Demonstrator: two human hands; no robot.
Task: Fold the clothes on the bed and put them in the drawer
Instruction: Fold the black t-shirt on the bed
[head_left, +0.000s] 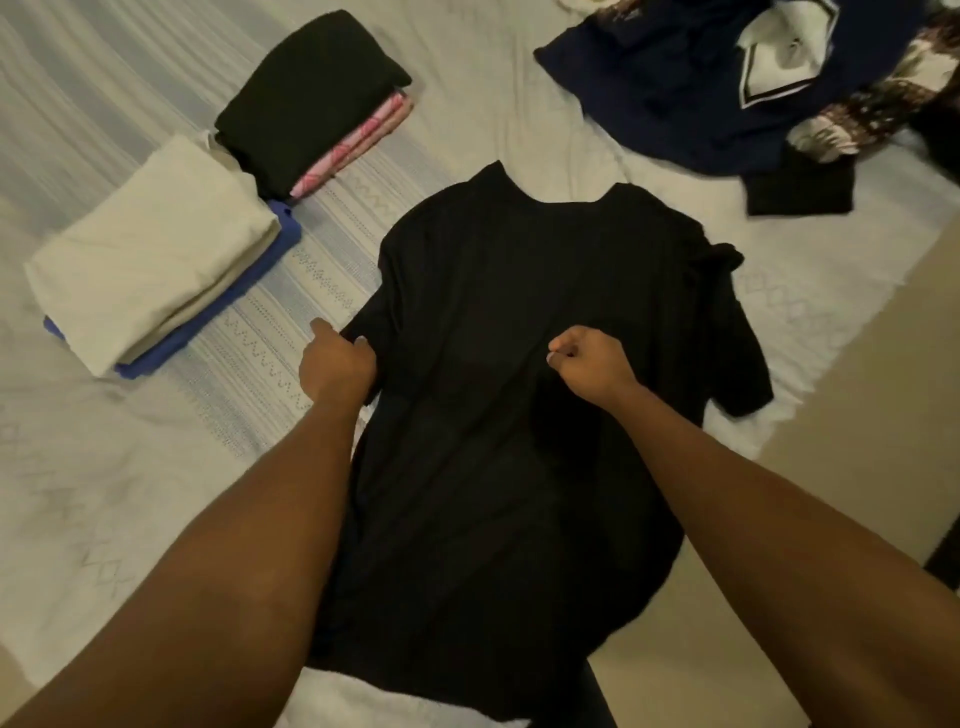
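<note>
On the bed (467, 119) the black shirt (498, 270) lay flat, left hand (336, 359) pinching its sleeve (371, 322), right hand (592, 366) pinching chest cloth: folding seemed begun, and next the sleeve likely needed drawing inward.

Only one view existed, from a wide-angle camera worn on the person's head. It faced forward and steeply down onto the bed (467, 119), with both forearms (260, 519) entering from the bottom corners (a close look, for all the wide lens). The black shirt (519, 415) sat at centre, and the floor (831, 415) showed past the bed's right edge.
</note>
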